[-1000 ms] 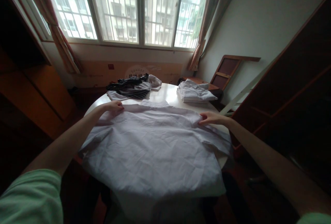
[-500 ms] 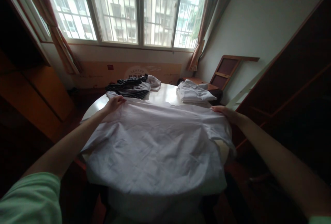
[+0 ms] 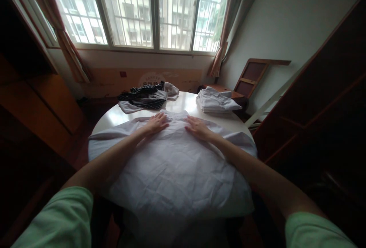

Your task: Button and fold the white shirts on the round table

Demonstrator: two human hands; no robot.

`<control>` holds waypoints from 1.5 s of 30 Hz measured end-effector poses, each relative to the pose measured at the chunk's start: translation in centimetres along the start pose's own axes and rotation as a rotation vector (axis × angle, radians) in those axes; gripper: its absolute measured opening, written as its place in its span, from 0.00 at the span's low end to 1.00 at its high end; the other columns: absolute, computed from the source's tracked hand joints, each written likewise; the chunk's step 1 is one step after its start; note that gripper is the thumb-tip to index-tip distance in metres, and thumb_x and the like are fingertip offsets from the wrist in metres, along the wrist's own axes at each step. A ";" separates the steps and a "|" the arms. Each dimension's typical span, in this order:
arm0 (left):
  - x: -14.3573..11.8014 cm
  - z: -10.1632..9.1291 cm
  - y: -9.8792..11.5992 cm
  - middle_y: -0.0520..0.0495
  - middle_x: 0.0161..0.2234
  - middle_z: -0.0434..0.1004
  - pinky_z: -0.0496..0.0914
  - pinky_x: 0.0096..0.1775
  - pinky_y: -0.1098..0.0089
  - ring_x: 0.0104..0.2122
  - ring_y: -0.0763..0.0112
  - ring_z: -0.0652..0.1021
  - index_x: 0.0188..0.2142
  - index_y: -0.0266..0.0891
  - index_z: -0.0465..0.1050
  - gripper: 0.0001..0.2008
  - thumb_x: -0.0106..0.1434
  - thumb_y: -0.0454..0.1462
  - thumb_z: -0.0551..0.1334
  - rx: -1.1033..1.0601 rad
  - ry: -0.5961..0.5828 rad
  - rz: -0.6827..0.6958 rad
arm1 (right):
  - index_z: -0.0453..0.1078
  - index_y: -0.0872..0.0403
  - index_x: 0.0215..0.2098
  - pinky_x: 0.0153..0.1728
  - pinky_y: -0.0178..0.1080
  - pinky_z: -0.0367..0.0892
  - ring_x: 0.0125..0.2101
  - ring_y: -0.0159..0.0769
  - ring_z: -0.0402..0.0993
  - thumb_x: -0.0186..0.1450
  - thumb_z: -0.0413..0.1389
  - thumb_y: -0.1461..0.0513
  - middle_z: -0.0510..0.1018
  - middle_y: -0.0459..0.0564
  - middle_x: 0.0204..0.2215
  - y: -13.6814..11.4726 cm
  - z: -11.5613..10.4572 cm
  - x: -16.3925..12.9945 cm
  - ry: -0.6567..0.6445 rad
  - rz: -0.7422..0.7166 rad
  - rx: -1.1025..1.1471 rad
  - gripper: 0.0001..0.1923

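A white shirt (image 3: 177, 164) lies spread over the round white table (image 3: 110, 116), its collar end away from me and its lower part hanging past the near edge. My left hand (image 3: 156, 123) rests flat on the cloth just left of the collar, fingers stretched out. Opposite it, my right hand (image 3: 197, 127) lies flat to the right of the collar, fingers also extended. Neither hand grips the fabric. The sleeves reach out to both sides beneath my forearms, which hide part of them.
A rumpled heap of dark striped and pale clothes (image 3: 145, 97) sits at the table's back left. Folded white clothes (image 3: 216, 100) are stacked at the back right. Beyond are a wooden chair (image 3: 248, 78), a flat printed box (image 3: 114, 80) and a barred window (image 3: 131, 11).
Both hands have let go of the shirt's shoulders and moved inward to lie flat beside the collar. The shirt now rests lower on the table, its sleeves spread sideways.
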State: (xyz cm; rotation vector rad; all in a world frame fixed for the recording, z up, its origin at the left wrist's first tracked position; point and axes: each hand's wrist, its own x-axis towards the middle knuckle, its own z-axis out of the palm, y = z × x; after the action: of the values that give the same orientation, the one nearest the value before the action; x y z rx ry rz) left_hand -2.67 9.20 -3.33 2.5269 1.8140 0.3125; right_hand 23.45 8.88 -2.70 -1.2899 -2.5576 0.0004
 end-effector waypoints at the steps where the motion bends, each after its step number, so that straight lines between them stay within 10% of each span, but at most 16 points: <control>1: -0.1 0.4 0.1 0.42 0.63 0.52 0.51 0.59 0.60 0.62 0.62 0.54 0.60 0.40 0.55 0.27 0.65 0.48 0.47 -0.007 -0.061 0.001 | 0.59 0.53 0.59 0.58 0.46 0.53 0.61 0.42 0.53 0.67 0.44 0.52 0.59 0.55 0.61 -0.3 0.7 0.0 -0.043 -0.014 0.001 0.25; 13: -2.9 0.0 -6.5 0.41 0.62 0.55 0.51 0.59 0.66 0.62 0.65 0.57 0.60 0.34 0.55 0.29 0.65 0.46 0.44 0.027 -0.038 -0.120 | 0.63 0.57 0.56 0.57 0.44 0.54 0.58 0.43 0.58 0.66 0.46 0.56 0.64 0.58 0.58 8.7 -0.3 -5.4 -0.010 0.279 -0.012 0.23; 18: -4.0 -0.7 -8.6 0.40 0.53 0.69 0.59 0.54 0.66 0.54 0.62 0.67 0.51 0.36 0.67 0.21 0.62 0.43 0.51 0.002 0.135 -0.220 | 0.70 0.56 0.41 0.40 0.38 0.65 0.41 0.42 0.72 0.60 0.53 0.57 0.77 0.55 0.39 11.2 -2.5 -8.9 0.098 0.391 0.000 0.14; 23: -4.8 -3.0 -10.6 0.43 0.37 0.74 0.66 0.42 0.69 0.40 0.62 0.73 0.40 0.39 0.74 0.19 0.56 0.49 0.58 0.054 0.117 -0.288 | 0.71 0.55 0.24 0.25 0.31 0.59 0.25 0.33 0.69 0.54 0.58 0.57 0.74 0.46 0.21 12.8 -4.8 -8.2 -0.059 0.488 0.045 0.08; 34: -2.1 -4.6 -5.6 0.40 0.28 0.78 0.66 0.30 0.70 0.30 0.62 0.77 0.25 0.35 0.74 0.11 0.55 0.34 0.53 -0.066 -0.089 -0.577 | 0.60 0.56 0.11 0.12 0.30 0.48 0.09 0.23 0.52 0.55 0.57 0.65 0.59 0.41 0.06 4.8 -3.1 1.1 -0.159 0.720 0.705 0.16; 40: -1.8 -2.9 -5.2 0.39 0.30 0.79 0.68 0.35 0.66 0.32 0.61 0.78 0.36 0.35 0.72 0.12 0.59 0.34 0.51 -0.284 0.235 -0.618 | 0.66 0.57 0.31 0.22 0.30 0.65 0.21 0.30 0.72 0.58 0.50 0.70 0.76 0.49 0.22 3.8 -1.2 1.7 0.137 0.855 0.797 0.05; 45: -1.7 -1.3 -3.1 0.36 0.42 0.77 0.67 0.39 0.65 0.41 0.57 0.77 0.47 0.36 0.64 0.14 0.63 0.37 0.50 -0.172 0.405 -0.563 | 0.64 0.54 0.40 0.37 0.37 0.67 0.39 0.42 0.74 0.59 0.52 0.64 0.78 0.55 0.36 3.4 -0.2 0.9 0.344 0.768 0.404 0.10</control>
State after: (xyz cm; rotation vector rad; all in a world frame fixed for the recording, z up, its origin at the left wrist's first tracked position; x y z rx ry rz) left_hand -6.32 8.49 -2.72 1.8265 2.4040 0.9520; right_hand 25.64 11.64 -2.73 -1.8036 -1.5537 0.3857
